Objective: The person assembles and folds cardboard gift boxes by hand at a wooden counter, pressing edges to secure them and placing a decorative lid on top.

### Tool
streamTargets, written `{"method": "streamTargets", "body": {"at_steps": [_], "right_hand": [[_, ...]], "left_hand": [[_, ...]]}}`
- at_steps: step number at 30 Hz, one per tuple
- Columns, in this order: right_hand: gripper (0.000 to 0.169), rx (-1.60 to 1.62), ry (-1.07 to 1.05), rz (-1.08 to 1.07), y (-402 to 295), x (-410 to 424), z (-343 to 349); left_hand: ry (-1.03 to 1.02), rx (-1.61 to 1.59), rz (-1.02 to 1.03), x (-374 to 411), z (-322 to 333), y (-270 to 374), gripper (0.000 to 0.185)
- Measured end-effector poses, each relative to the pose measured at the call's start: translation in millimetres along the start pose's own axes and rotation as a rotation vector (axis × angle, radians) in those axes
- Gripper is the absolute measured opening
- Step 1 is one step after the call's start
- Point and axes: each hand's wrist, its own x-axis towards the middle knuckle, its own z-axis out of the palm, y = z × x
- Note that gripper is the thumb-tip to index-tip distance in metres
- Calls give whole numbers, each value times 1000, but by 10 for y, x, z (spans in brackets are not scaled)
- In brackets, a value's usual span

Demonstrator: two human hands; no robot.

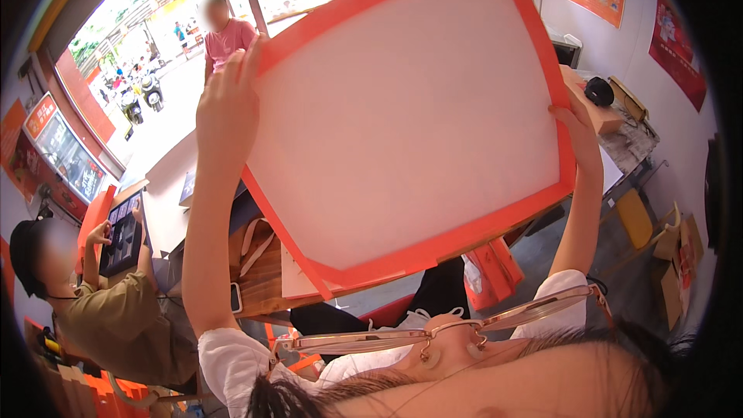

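Note:
A large white panel with an orange-red border is raised in front of me, tilted, its pale face towards me. It may be a box lid or a sheet with folded edges; I cannot tell which. At its left edge my left hand grips the border, fingers over the upper corner. My right hand clasps the right edge, the thumb on the border. Below the panel shows part of a wooden table, with a phone, a pale strap and a light sheet on it. The panel hides much of the table.
At left a person in a dark cap handles a dark compartmented box. Someone in pink stands by the open front. Orange bags lie under the table. A yellow chair stands at right, near a side table holding a black cap.

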Motion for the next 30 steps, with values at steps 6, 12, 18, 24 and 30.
{"method": "streamTargets", "body": {"at_steps": [6,12,18,24,30], "right_hand": [[52,19,-318,316,466,51,246],[56,-32,-668,433,1099,132,803],[49,-354,-855,278,1536,474,1335],[44,-519,-970,288,1700,853,1923],[38,-671,-875,-57,2336,1229,2477]], "left_hand": [[-509,163,170,-743,159,421,52],[-703,147,205,-1797,512,672,43],[-847,46,247,-2548,680,731,61],[-840,92,226,-2568,418,621,86],[-1046,61,67,-2591,355,687,76]]}}
